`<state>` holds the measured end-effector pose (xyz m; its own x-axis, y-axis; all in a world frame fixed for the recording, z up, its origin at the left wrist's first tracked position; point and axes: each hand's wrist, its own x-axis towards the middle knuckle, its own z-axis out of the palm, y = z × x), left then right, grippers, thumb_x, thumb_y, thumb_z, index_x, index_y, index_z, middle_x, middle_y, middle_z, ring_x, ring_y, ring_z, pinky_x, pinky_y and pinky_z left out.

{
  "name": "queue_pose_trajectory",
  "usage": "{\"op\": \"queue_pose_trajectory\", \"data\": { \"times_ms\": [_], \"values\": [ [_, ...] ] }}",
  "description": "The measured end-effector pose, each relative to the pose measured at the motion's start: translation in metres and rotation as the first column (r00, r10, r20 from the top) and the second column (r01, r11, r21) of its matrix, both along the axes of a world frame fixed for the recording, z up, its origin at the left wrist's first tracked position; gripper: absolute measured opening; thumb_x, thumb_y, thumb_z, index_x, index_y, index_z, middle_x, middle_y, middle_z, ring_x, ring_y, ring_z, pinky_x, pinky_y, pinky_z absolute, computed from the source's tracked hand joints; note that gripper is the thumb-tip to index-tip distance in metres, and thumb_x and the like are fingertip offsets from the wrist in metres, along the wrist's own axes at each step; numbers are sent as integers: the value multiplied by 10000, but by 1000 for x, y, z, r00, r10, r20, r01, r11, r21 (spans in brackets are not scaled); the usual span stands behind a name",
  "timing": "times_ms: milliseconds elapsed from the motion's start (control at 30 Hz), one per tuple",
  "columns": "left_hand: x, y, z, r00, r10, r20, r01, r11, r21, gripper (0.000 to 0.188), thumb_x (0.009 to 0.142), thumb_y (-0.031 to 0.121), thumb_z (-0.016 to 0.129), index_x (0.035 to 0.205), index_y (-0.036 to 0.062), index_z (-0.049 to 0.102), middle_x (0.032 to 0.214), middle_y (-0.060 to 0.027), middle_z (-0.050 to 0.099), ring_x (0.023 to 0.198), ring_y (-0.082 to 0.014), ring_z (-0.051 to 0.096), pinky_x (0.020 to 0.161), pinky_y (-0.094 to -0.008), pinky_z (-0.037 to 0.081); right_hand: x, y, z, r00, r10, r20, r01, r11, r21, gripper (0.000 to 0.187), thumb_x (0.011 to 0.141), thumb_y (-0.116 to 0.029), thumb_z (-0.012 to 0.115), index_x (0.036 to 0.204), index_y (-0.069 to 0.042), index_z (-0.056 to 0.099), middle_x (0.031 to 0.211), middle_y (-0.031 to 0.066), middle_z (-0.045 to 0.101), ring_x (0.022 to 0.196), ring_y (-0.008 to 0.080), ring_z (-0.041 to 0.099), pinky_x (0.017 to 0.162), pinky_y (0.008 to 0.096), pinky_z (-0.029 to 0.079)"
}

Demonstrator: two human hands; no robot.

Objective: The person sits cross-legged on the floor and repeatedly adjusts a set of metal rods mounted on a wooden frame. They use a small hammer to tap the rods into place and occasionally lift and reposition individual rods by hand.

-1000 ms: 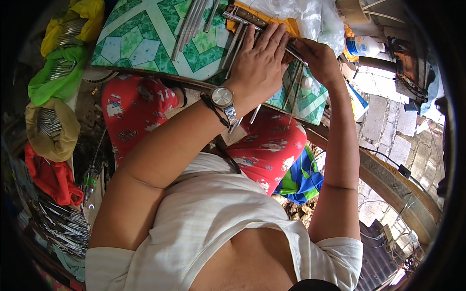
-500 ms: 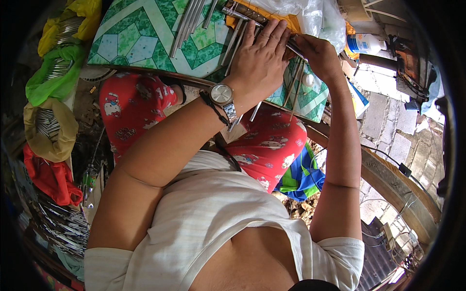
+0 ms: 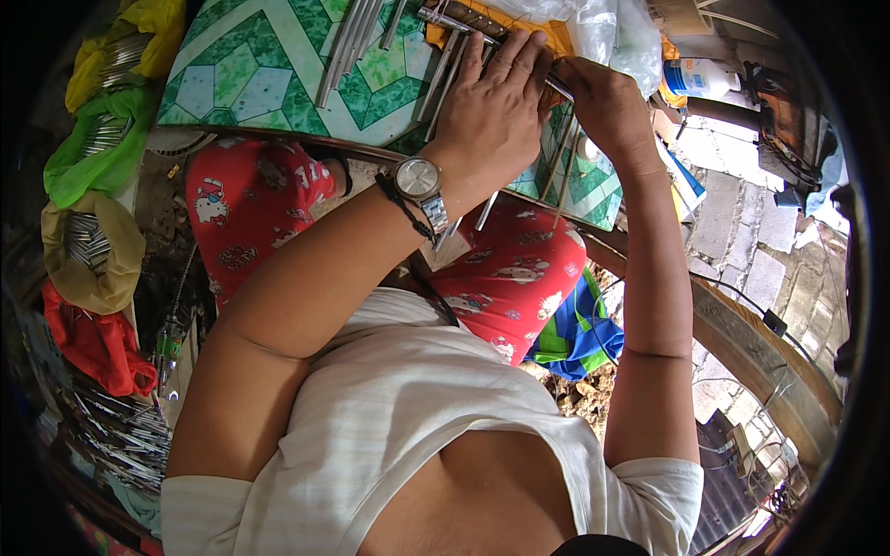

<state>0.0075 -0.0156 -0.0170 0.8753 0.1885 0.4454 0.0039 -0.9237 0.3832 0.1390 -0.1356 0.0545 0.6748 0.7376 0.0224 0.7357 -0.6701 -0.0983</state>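
Note:
My left hand (image 3: 493,107) lies with its fingers stretched out across a thin silver metal tube (image 3: 447,21) at the far side of a green patterned tabletop (image 3: 306,42). The tube slants down to the right, and my right hand (image 3: 607,107) pinches it near that end with curled fingers. Just behind the tube lies a dark brownish bar (image 3: 478,18) on a yellow-orange cloth (image 3: 556,37); my fingers cover part of both. Loose silver rods (image 3: 348,51) rest left of my left hand, and thinner rods (image 3: 558,167) lie below my right hand.
Yellow, green, tan and red bags (image 3: 93,250) stand along the left, several holding metal pieces. Clear plastic (image 3: 616,42) and a white bottle (image 3: 700,78) are at the far right. A pile of thin rods (image 3: 116,435) lies lower left; a cable (image 3: 772,322) crosses the right side.
My left hand has shifted slightly up and left. My right hand has moved slightly, still gripping the tube, and the view has shifted a little.

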Motion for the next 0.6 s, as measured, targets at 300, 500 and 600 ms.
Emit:
{"op": "queue_pose_trajectory", "data": {
  "times_ms": [300, 500, 600],
  "values": [
    [1, 1, 0, 1000, -10, 27, 10, 1000, -3, 561, 1028, 353, 510, 1482, 23, 500, 1586, -146, 440, 1511, -287, 345, 1222, -580, 229, -15, 7, 8, 993, 1, 118, 10, 995, -95, 232, 972, -259, 570, 1081, -182, 759, 1005, 119, 751, 891, 362, 722, 803, 473, 584],
    [1, 2, 2, 999, -22, -35, 26, 995, 96, 527, 1058, 362, 458, 1530, 128, 473, 1616, -154, 391, 1525, -295, 313, 1223, -593, 211, -37, -38, 111, 883, 90, 460, -268, 903, 337, 270, 927, -113, 751, 1196, -98, 744, 1099, 83, 752, 858, 215, 724, 783, 344, 560],
    [1, 3, 2, 998, -40, -52, 45, 995, 93, 523, 1063, 355, 454, 1555, 177, 445, 1645, -161, 338, 1536, -299, 292, 1226, -597, 204, -62, -67, 152, 656, 140, 741, -440, 869, 225, 228, 863, -84, 793, 1088, -119, 777, 1014, 61, 733, 832, 236, 699, 692, 365, 552]
  ]
}}
